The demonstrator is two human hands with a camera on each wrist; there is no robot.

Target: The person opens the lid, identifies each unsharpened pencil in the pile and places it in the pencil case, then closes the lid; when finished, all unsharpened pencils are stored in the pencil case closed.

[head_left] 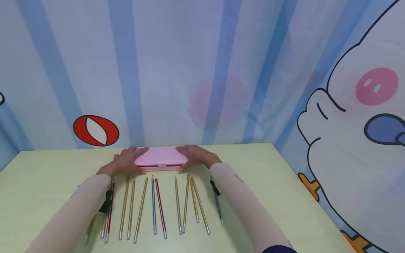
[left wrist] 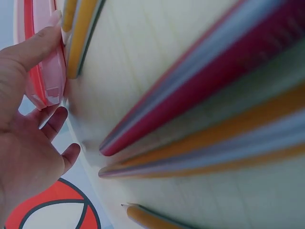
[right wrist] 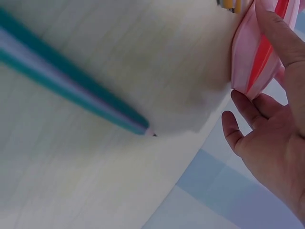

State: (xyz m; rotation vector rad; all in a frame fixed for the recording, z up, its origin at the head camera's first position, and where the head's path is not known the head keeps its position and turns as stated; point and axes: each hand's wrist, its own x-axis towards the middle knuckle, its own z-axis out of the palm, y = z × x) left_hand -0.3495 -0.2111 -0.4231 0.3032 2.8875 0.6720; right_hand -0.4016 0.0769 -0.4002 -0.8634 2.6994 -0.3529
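A closed pink pencil case [head_left: 160, 155] with a red band along its side lies at the table's far edge. My left hand [head_left: 127, 162] holds its left end, the thumb along the front side. At the opposite end my right hand [head_left: 197, 156] grips it, thumb in front as well. The left wrist view shows the left thumb on the case [left wrist: 53, 76], with other fingers spread beyond its end. In the right wrist view, fingertips touch the corner of the case [right wrist: 244, 57]. Between my forearms, pencils lie in a loose row, among them a red pencil [head_left: 160, 209] and a blue-green pencil [head_left: 153, 207].
Several yellow pencils [head_left: 140, 211] lie in the row, eraser ends toward me. Another blue-green pencil [head_left: 219, 211] lies beside my right forearm. More pencils are partly hidden under the left sleeve [head_left: 79, 207]. A printed curtain [head_left: 171, 70] hangs directly behind the pale table [head_left: 253, 168].
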